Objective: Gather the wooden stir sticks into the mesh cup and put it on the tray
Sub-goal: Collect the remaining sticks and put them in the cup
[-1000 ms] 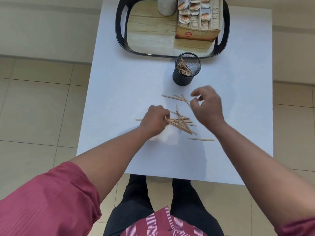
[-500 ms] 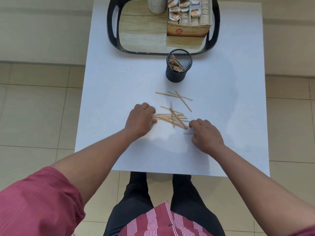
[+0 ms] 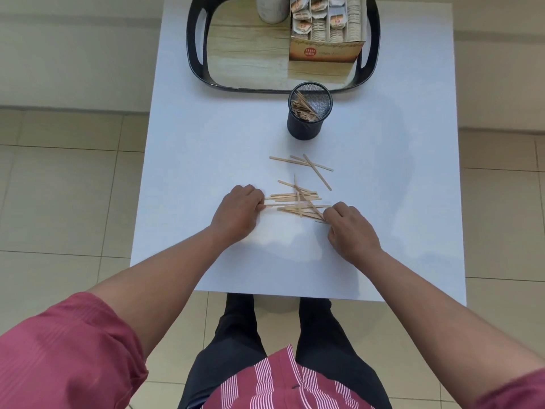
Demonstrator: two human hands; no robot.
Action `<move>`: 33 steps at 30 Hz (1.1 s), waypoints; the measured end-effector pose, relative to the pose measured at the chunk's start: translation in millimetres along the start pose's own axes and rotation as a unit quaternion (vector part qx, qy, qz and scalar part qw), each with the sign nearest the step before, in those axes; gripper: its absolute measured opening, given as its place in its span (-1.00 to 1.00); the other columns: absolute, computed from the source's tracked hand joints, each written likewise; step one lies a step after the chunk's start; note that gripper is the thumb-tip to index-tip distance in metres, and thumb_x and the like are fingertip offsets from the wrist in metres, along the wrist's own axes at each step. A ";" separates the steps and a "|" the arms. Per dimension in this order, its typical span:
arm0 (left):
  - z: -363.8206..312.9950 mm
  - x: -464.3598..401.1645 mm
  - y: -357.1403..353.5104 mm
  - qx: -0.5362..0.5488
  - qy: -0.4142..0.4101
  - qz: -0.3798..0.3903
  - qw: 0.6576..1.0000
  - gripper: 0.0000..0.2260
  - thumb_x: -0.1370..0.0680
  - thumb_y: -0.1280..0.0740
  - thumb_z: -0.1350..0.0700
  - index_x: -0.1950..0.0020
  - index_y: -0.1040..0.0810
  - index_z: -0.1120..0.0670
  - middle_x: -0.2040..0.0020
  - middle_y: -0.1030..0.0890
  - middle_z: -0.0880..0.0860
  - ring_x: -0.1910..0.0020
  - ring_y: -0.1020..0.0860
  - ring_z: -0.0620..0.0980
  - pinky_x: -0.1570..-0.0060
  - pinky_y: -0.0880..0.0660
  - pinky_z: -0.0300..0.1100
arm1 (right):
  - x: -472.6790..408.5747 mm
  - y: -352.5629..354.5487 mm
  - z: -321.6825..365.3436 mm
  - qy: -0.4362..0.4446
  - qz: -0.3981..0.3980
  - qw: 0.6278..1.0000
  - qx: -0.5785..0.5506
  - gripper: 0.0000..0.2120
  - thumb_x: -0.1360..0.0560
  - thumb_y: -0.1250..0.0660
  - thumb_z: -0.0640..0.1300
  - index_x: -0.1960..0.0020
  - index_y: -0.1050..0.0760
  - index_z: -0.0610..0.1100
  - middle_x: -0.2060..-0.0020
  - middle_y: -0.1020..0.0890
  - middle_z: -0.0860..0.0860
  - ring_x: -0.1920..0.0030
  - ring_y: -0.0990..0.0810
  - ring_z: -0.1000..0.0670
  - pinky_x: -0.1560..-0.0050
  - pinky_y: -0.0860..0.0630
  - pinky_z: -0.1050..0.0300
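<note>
The stir sticks (image 3: 298, 202) lie in a loose heap at the table's (image 3: 188, 160) centre, with three more sticks (image 3: 303, 165) scattered just toward 12 o'clock of it. A second ago my right hand (image 3: 352, 231) was up in the air near the cup; now it is down at the heap's 4 o'clock end, fingers curled onto the stick tips. My left hand (image 3: 239, 212) sits at the 9 o'clock end, fingers curled and pressing the stick ends. I judge both hands are squeezing the heap into one bundle, so a fresh pickup is near. The mesh cup (image 3: 309, 113), already part filled, stands at 12 o'clock, just short of the tray (image 3: 196, 63), which holds a sachet box (image 3: 324, 48) and a jar (image 3: 271, 10).
</note>
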State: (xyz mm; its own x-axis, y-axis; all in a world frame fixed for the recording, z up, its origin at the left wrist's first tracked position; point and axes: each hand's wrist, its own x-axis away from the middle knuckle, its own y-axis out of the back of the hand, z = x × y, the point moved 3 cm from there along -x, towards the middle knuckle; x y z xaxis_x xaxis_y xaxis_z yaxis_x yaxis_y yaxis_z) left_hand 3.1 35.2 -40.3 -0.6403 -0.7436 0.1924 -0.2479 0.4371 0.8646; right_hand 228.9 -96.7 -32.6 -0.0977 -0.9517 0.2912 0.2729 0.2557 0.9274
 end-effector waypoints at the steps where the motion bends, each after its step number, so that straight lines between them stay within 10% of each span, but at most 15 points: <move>1: -1.6 0.8 0.3 0.005 0.000 -0.006 1.000 -0.96 -0.60 -0.28 0.21 0.04 -0.50 0.12 0.12 -0.54 0.06 0.12 -0.43 0.16 0.20 -0.40 0.02 | 1.2 -0.2 0.7 -0.003 0.000 1.000 -0.001 -0.75 -0.33 -0.33 -0.49 0.05 -0.53 -0.26 0.17 -0.54 -0.18 0.25 -0.48 -0.24 0.41 -0.27 0.05; 19: -30.4 -15.5 1.5 0.001 -0.049 0.025 0.998 -0.78 -0.60 -0.27 0.22 -0.19 -0.63 0.09 -0.12 -0.60 0.08 -0.06 -0.51 0.21 0.03 -0.51 0.07 | -4.1 1.7 6.0 0.039 -0.048 0.994 -0.088 -0.85 -0.47 -0.34 -0.40 0.00 -0.58 -0.25 0.11 -0.60 -0.17 0.16 -0.55 -0.27 0.30 -0.53 -0.11; 25: -28.3 -22.2 -4.3 -0.082 0.011 0.117 0.990 -0.49 -0.48 -0.42 0.05 -0.41 -0.38 -0.01 -0.36 -0.37 0.00 -0.33 -0.32 0.14 -0.17 -0.39 0.06 | -17.0 3.6 -3.6 -0.045 0.026 0.993 -0.101 -0.50 -0.48 -0.45 -0.01 -0.38 -0.45 -0.06 -0.28 -0.46 0.01 -0.20 -0.44 -0.13 0.03 -0.54 -0.02; 33: -22.4 -22.7 -3.0 0.003 0.037 0.089 0.995 -0.94 -0.53 -0.34 0.22 0.01 -0.54 0.14 0.00 -0.53 0.08 0.02 -0.49 0.17 0.04 -0.49 0.09 | -21.0 -3.3 13.9 -0.005 0.057 0.996 -0.063 -0.81 -0.60 -0.29 -0.20 -0.21 -0.48 -0.11 -0.18 -0.49 -0.05 -0.15 -0.43 -0.19 0.00 -0.52 -0.12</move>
State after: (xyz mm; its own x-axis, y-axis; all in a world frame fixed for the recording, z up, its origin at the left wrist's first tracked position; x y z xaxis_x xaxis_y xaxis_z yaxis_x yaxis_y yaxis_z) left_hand 34.7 39.4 -36.9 -0.6198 -0.6891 0.3756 -0.1405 0.5683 0.8107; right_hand 216.7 -75.2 -38.6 -0.0679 -0.9156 0.3964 0.4011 0.3387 0.8511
